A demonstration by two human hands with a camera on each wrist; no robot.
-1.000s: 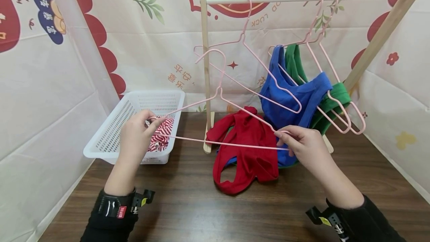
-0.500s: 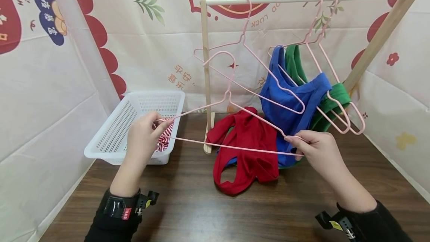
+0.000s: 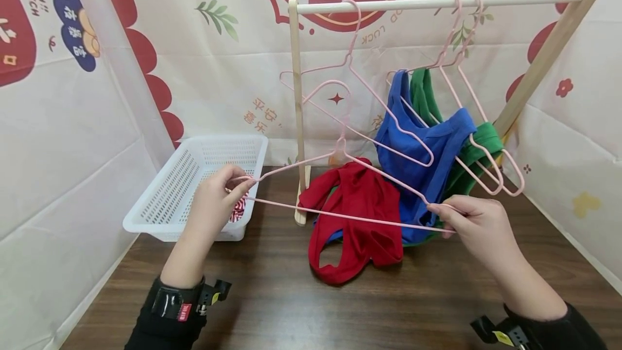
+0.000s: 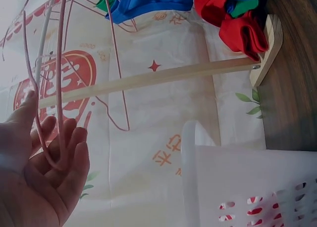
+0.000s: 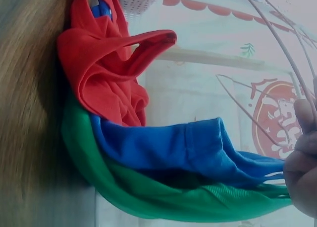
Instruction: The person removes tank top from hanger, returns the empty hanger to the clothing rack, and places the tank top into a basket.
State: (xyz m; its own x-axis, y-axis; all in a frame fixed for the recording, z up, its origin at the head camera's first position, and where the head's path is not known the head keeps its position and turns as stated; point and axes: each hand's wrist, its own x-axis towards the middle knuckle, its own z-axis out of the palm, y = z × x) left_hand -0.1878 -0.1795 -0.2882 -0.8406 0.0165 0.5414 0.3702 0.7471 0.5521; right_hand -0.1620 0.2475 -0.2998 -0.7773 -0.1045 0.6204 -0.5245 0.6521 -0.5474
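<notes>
Head view, left hand [image 3: 214,199] and right hand [image 3: 481,228] pinching pink hanger [image 3: 342,135], right end hidden, striped cloth [image 3: 238,210] partly obscured in basket [image 3: 160,204], rear-left corner of desk [image 3: 272,296].

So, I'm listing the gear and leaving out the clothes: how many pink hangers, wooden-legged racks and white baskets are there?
Pink hangers: 4 (1 held, 3 hung)
Wooden-legged rack: 1
White basket: 1
Total: 6
</notes>
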